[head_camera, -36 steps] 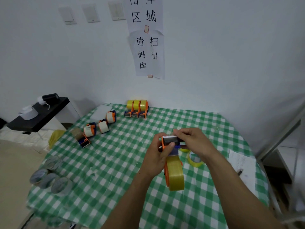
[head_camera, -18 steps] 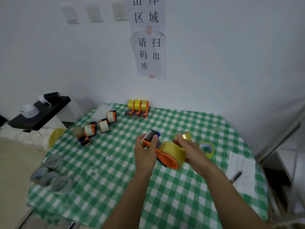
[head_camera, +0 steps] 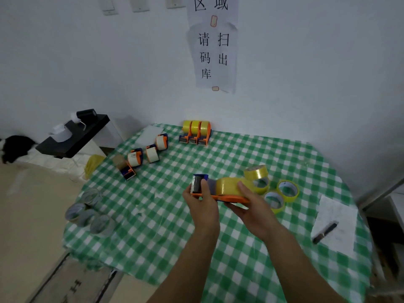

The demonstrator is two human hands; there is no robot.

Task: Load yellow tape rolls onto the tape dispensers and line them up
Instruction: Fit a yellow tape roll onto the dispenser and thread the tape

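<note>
Held dispenser [head_camera: 229,196]: one, orange frame, held over the green checked tablecloth [head_camera: 153,215] near the table's middle. Its underside and handle are covered by both hands.
Yellow roll [head_camera: 227,185]: one, seated on the held dispenser. Its core cannot be seen.
Left hand [head_camera: 202,204]: clasps the dark roller end with the thumb laid over it. The fingers behind are hidden.
Right hand [head_camera: 251,204]: cradles the frame from below, thumb pressing the yellow roll. The fingertips are out of sight under the frame.
Loose yellow rolls [head_camera: 287,190]: four countable, just right of the hands. Two are partly masked by the right hand, and one seems to sit on another.
Far row [head_camera: 194,132]: three dispensers carrying yellow tape, side by side and touching, at the table's far edge.
Diagonal line [head_camera: 152,154]: four dispensers, three with pale rolls and one with a brownish roll. The blades are too small to make out.
Grey rolls [head_camera: 87,216]: about four, blurred, at the left edge.
Paper sheet [head_camera: 341,215]: one, bearing one dark pen [head_camera: 324,232]. The writing is illegible.
Wall notice [head_camera: 213,51]: its top is cut off by the frame.
</note>
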